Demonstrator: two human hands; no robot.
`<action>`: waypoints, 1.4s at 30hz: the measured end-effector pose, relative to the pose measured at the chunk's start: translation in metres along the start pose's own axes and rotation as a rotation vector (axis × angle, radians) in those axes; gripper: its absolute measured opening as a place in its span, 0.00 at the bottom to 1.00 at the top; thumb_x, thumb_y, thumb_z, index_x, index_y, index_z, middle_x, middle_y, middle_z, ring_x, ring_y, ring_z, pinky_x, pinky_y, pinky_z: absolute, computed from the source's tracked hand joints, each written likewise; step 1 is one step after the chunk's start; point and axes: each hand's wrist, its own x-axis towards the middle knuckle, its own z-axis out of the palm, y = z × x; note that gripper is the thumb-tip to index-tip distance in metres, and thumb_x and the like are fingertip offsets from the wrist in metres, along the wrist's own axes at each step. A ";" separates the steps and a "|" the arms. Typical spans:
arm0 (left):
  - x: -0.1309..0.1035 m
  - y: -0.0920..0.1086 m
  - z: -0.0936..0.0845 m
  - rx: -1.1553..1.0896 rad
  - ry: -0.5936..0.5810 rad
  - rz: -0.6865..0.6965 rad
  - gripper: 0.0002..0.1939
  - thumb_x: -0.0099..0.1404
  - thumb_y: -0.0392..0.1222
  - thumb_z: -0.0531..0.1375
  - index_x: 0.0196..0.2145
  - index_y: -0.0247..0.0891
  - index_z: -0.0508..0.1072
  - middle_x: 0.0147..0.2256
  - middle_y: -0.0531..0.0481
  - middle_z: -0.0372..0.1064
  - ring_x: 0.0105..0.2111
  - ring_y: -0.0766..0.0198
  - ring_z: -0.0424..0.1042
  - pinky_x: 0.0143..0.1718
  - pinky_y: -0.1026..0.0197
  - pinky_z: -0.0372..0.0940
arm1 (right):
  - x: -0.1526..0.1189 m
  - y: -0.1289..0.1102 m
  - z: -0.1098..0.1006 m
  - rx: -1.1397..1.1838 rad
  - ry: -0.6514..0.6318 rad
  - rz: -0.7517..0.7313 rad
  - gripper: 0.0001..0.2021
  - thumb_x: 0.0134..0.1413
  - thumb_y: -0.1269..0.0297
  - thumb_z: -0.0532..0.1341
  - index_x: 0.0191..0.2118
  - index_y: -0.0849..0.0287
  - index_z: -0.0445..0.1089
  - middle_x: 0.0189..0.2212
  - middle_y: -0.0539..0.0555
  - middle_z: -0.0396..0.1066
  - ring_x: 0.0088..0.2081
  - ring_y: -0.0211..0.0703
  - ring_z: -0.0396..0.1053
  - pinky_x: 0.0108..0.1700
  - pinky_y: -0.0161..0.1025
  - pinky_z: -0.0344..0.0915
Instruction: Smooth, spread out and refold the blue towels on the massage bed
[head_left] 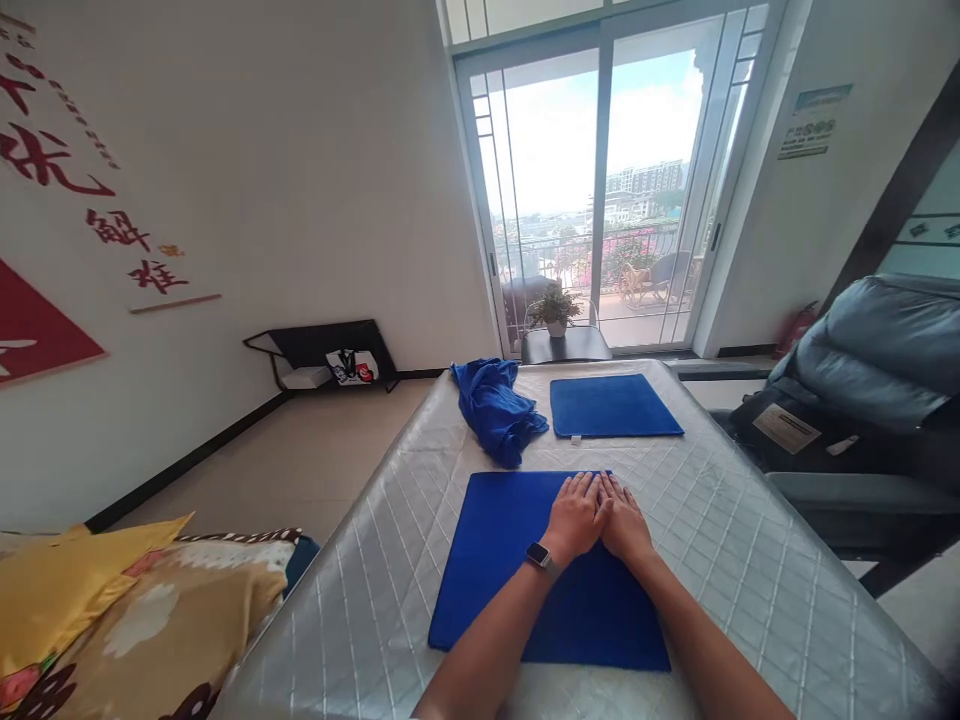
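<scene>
A blue towel [495,560] lies flat in a near rectangle on the silver quilted table cover [360,590]. My left hand [576,515], with a watch [538,554] on its wrist, rests palm down on the towel near its far edge. Right beside it, my right hand [624,518] also presses flat on the towel near the far right corner. Both hands have their fingers stretched out and hold nothing. Beyond them lies a second flat blue towel [615,405] with a small white tag. To its left is a crumpled blue towel [499,410].
A potted plant [556,310] stands on a black chair [566,346] past the table's far end. On the right is a dark leather armchair [885,350] with a black bag on it. Cushions [172,610] lie at lower left. Sliding glass doors [600,200] are behind.
</scene>
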 end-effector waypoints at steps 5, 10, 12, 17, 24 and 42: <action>-0.005 -0.021 0.017 0.092 -0.064 -0.092 0.32 0.76 0.56 0.39 0.66 0.32 0.59 0.66 0.38 0.54 0.67 0.53 0.50 0.67 0.46 0.49 | 0.001 -0.002 -0.001 0.047 -0.018 0.023 0.30 0.66 0.63 0.41 0.70 0.67 0.48 0.70 0.59 0.43 0.71 0.47 0.38 0.69 0.48 0.38; -0.030 -0.057 -0.003 0.176 -0.097 -0.156 0.33 0.76 0.58 0.38 0.67 0.33 0.56 0.67 0.38 0.52 0.67 0.54 0.50 0.66 0.46 0.49 | 0.003 -0.006 -0.002 0.065 -0.004 0.052 0.30 0.68 0.59 0.40 0.70 0.69 0.47 0.70 0.60 0.43 0.71 0.47 0.39 0.69 0.48 0.36; -0.041 -0.075 -0.012 0.200 -0.095 -0.175 0.33 0.75 0.58 0.38 0.67 0.34 0.56 0.67 0.39 0.52 0.67 0.54 0.50 0.66 0.45 0.49 | 0.003 -0.006 -0.002 0.062 -0.005 0.051 0.30 0.68 0.59 0.40 0.70 0.69 0.47 0.70 0.59 0.44 0.71 0.47 0.39 0.69 0.48 0.37; -0.074 -0.134 -0.037 0.258 -0.109 -0.301 0.35 0.75 0.60 0.36 0.68 0.33 0.53 0.67 0.38 0.51 0.68 0.52 0.48 0.66 0.43 0.48 | 0.001 -0.006 -0.005 0.047 -0.012 0.055 0.30 0.68 0.59 0.40 0.70 0.69 0.47 0.70 0.58 0.44 0.71 0.46 0.39 0.70 0.48 0.37; -0.100 -0.172 -0.059 0.278 -0.147 -0.466 0.39 0.74 0.61 0.33 0.70 0.30 0.48 0.69 0.38 0.44 0.68 0.53 0.46 0.67 0.47 0.45 | 0.001 -0.004 -0.008 -0.012 -0.031 0.045 0.31 0.68 0.57 0.38 0.70 0.68 0.47 0.70 0.56 0.44 0.71 0.45 0.39 0.70 0.47 0.39; -0.102 -0.182 -0.084 0.199 0.098 -0.531 0.32 0.76 0.56 0.41 0.63 0.29 0.62 0.63 0.35 0.59 0.65 0.52 0.55 0.66 0.49 0.51 | -0.038 -0.005 -0.013 -0.158 0.044 -0.094 0.31 0.67 0.57 0.39 0.68 0.68 0.54 0.68 0.59 0.50 0.69 0.48 0.46 0.68 0.51 0.46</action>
